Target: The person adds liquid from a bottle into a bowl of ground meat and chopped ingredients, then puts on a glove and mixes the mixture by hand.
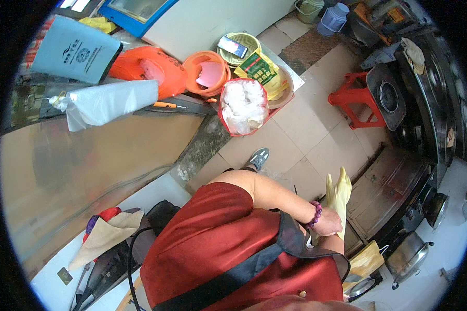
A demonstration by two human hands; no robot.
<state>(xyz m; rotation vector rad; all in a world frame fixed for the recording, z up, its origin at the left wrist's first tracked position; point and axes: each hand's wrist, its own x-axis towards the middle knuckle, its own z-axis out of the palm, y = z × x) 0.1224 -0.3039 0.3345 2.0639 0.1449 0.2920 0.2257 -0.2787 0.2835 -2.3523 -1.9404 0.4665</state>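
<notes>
A purple bead bracelet (315, 214) circles the wrist of my bare left hand (330, 222). That hand is closed on the cuff of a pale yellow rubber glove (341, 212). Inside the glove is my right hand (339, 190), fingers pointing away from me and at least two of them spread apart. It holds nothing that I can see. The cuff reaches the right forearm (332, 244), partly covered by my left fingers. A dark apron (315, 243) lies over my red shirt (218, 233).
Ahead, a red bag of white plastic bags (244, 105) stands beside orange basins (206, 72) and a green basket (245, 42) with a phone (233, 46). A red stool (354, 99) stands right of the tiled floor (315, 136). A lidded pot (408, 254) and a cutting board (364, 261) are at lower right.
</notes>
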